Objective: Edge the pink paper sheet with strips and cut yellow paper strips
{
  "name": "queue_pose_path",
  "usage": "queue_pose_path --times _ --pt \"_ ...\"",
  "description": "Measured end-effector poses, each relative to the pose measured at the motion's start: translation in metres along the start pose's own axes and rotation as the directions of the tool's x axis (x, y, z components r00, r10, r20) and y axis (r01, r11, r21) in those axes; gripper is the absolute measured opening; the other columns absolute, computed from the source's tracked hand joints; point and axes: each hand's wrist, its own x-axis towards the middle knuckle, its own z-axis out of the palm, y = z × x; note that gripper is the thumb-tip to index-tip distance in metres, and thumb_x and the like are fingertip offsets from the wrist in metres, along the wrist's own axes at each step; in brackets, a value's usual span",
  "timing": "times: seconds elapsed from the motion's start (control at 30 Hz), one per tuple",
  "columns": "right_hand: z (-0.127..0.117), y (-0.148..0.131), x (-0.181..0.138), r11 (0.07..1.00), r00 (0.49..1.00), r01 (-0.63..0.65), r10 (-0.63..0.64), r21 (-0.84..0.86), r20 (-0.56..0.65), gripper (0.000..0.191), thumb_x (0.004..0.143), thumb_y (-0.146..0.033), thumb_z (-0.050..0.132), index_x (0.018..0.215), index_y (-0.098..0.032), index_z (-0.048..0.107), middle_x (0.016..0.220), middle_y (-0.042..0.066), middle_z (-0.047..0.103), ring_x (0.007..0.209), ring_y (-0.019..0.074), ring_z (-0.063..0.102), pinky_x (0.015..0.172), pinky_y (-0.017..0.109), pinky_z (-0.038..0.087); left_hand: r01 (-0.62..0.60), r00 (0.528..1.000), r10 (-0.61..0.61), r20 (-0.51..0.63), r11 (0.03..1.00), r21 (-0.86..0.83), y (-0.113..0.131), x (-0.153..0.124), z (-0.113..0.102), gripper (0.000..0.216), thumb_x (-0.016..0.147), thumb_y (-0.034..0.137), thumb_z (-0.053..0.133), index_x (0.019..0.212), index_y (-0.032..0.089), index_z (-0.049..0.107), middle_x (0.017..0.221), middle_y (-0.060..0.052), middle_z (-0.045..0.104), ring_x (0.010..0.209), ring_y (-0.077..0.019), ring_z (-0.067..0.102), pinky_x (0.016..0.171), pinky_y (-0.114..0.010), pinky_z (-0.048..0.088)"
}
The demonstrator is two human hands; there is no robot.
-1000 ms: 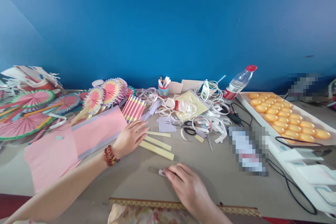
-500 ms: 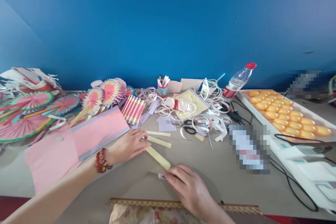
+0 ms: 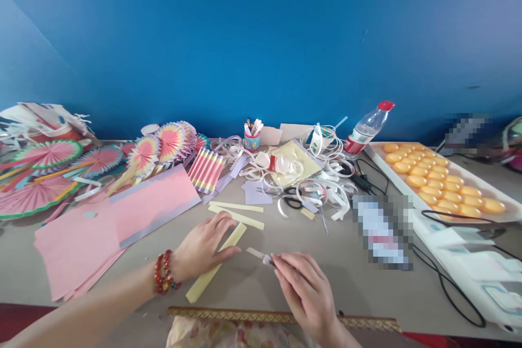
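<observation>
My left hand (image 3: 204,244), with a red bead bracelet at the wrist, lies on a long pale yellow paper strip (image 3: 214,263) that runs diagonally across the table, thumb and fingers pinching it. My right hand (image 3: 304,291) is closed around a small white stick-like tool (image 3: 258,253) whose tip points left toward the strip. Two more yellow strips (image 3: 236,212) lie just beyond the left hand.
Pink paper sheets (image 3: 106,223) lie at the left, folded paper fans (image 3: 53,168) behind them. White paper ribbons and scissors (image 3: 293,201) clutter the middle. A water bottle (image 3: 362,130), a tray of orange pieces (image 3: 440,182), white boxes and black cables (image 3: 457,288) stand at the right.
My left hand has pulled one yellow strip toward me and turned it diagonal. My right hand lifted the small white tool off the table and brought it up to the strip.
</observation>
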Motion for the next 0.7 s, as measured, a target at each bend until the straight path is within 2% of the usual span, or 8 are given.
queue_pose_path --times 0.07,0.1,0.2,0.27,0.4,0.53,0.7 --pt "0.000 -0.001 0.002 1.000 1.000 -0.024 0.024 -0.007 -0.003 0.050 0.087 0.001 0.055 0.134 -0.019 0.055 0.104 0.011 0.065 0.092 0.0197 0.062 0.078 0.034 0.053 0.093 0.996 -0.093 0.004 0.995 0.029 0.004 -0.002 0.006 0.042 0.088 0.049 0.063 0.116 0.019 0.052 0.114 -0.009 0.058 0.097 -0.0245 0.060 0.084 -0.038 0.050" --pt "-0.001 0.000 0.002 0.999 0.999 -0.035 0.035 -0.013 -0.006 0.050 0.088 0.001 0.055 0.134 -0.019 0.055 0.104 0.011 0.065 0.091 0.0194 0.061 0.078 0.034 0.052 0.094 0.995 -0.096 0.024 0.994 0.048 0.006 -0.002 0.007 0.039 0.087 0.048 0.065 0.111 0.020 0.054 0.109 -0.007 0.059 0.095 -0.0242 0.059 0.082 -0.038 0.050" --pt "-0.002 0.005 0.004 0.995 0.997 -0.075 0.075 -0.063 0.006 0.048 0.090 -0.002 0.053 0.134 -0.021 0.055 0.103 0.010 0.064 0.089 0.0185 0.061 0.077 0.033 0.052 0.021 0.997 -0.027 0.074 0.997 0.071 0.009 0.001 0.006 0.017 0.092 0.034 0.062 0.101 0.020 0.057 0.101 -0.004 0.060 0.093 -0.0221 0.058 0.081 -0.035 0.048" --pt "-0.003 0.010 0.005 0.987 0.992 -0.108 0.114 -0.122 0.046 0.043 0.093 -0.006 0.050 0.133 -0.022 0.056 0.104 0.010 0.064 0.089 0.0187 0.062 0.077 0.033 0.052 -0.047 0.997 0.042 0.070 0.996 0.080 0.009 0.005 0.005 0.011 0.096 0.030 0.056 0.100 0.020 0.057 0.100 -0.004 0.060 0.094 -0.0215 0.056 0.083 -0.035 0.046" --pt "-0.007 0.021 0.005 0.963 0.974 -0.140 0.177 -0.231 0.144 0.035 0.096 -0.011 0.044 0.125 -0.022 0.061 0.102 0.009 0.065 0.088 0.0196 0.063 0.076 0.033 0.053 -0.140 0.990 0.141 -0.003 0.986 0.089 0.010 0.007 0.008 0.014 0.100 0.027 0.047 0.097 0.019 0.058 0.099 -0.005 0.061 0.093 -0.0207 0.056 0.084 -0.036 0.045" --pt "-0.009 0.025 0.003 0.952 0.966 -0.139 0.190 -0.271 0.173 0.032 0.096 -0.011 0.043 0.118 -0.021 0.064 0.100 0.008 0.065 0.087 0.0190 0.063 0.075 0.032 0.053 -0.147 0.985 0.153 -0.082 0.987 0.072 0.010 0.006 0.015 0.017 0.101 0.025 0.045 0.097 0.019 0.059 0.097 -0.005 0.063 0.089 -0.0201 0.056 0.081 -0.035 0.046" --pt "-0.006 0.023 0.005 0.961 0.957 -0.118 0.177 -0.250 0.228 0.032 0.096 -0.010 0.042 0.116 -0.021 0.065 0.098 0.008 0.065 0.088 0.0184 0.063 0.075 0.030 0.054 -0.158 0.980 0.162 -0.118 0.987 0.044 0.008 0.005 0.019 0.015 0.100 0.025 0.046 0.101 0.019 0.060 0.098 -0.006 0.064 0.093 -0.0206 0.057 0.084 -0.035 0.047"
